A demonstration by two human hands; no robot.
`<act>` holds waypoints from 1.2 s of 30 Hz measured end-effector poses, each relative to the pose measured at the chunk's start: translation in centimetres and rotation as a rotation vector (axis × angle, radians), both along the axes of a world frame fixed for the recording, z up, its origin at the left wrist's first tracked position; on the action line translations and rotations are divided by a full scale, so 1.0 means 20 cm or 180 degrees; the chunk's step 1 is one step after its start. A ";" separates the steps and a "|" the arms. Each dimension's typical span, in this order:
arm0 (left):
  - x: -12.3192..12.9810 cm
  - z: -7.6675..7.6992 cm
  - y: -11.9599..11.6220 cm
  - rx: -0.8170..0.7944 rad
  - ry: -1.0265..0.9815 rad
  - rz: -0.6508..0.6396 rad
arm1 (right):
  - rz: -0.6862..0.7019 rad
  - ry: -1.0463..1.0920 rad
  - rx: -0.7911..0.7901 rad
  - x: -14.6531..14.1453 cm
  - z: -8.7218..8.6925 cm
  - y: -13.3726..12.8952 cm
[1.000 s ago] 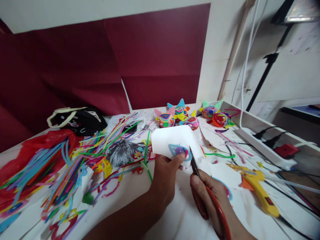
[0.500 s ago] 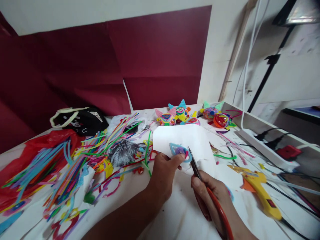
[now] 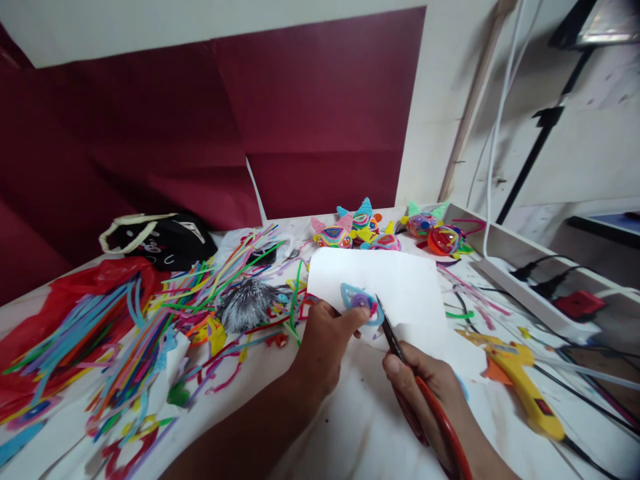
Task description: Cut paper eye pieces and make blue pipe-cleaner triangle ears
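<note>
Between the thumb and fingers of my left hand (image 3: 330,337) is a small coiled pipe-cleaner piece (image 3: 353,293), light blue outside with purple and pink within. It is held over a white sheet of paper (image 3: 400,277). My right hand (image 3: 425,380) grips scissors (image 3: 436,410) with red handles. Their dark blades point up and away, and the tips are beside the right edge of the coiled piece. Whether the blades touch it, I cannot tell.
Bundles of coloured pipe cleaners (image 3: 140,353) and a grey fluffy bunch (image 3: 247,307) lie to the left. Finished colourful figures (image 3: 334,233) stand at the back. On the right are a yellow glue gun (image 3: 530,387) and a white power strip (image 3: 540,300) with cables.
The white paper's right side has spread farther right and lies flatter. Both hands and the scissors have barely moved.
</note>
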State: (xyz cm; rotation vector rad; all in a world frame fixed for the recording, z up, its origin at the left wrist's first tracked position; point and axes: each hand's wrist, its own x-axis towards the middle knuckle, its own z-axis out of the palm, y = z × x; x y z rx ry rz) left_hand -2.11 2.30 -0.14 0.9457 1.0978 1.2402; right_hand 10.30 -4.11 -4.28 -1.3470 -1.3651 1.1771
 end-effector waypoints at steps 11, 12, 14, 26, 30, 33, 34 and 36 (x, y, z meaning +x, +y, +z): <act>-0.02 0.01 0.00 -0.0060 0.0193 -0.0157 | 0.0043 0.0013 0.0092 -0.01 -0.01 0.00; -0.02 0.01 0.00 -0.0086 0.0205 -0.0182 | 0.0054 -0.0007 0.0113 -0.01 -0.01 0.01; -0.02 0.01 0.00 -0.0115 0.0204 -0.0211 | 0.0067 -0.0063 0.0119 0.00 -0.01 0.01; -0.04 0.03 0.01 -0.0165 -0.0040 -0.0338 | -0.0084 -0.0477 0.0240 0.01 0.01 0.01; -0.03 0.04 0.00 -0.0083 -0.0413 -0.0589 | -0.0130 -0.0548 0.0205 0.01 0.01 0.01; -0.03 0.05 0.00 -0.0032 -0.0650 -0.0660 | -0.0126 -0.0618 0.0199 0.00 0.00 0.01; -0.03 0.05 0.00 -0.0026 -0.0668 -0.0633 | -0.0126 -0.0641 0.0213 0.00 0.00 0.01; -0.02 0.04 0.00 -0.0036 -0.0609 -0.0531 | -0.0124 -0.0695 0.0266 0.00 -0.01 0.01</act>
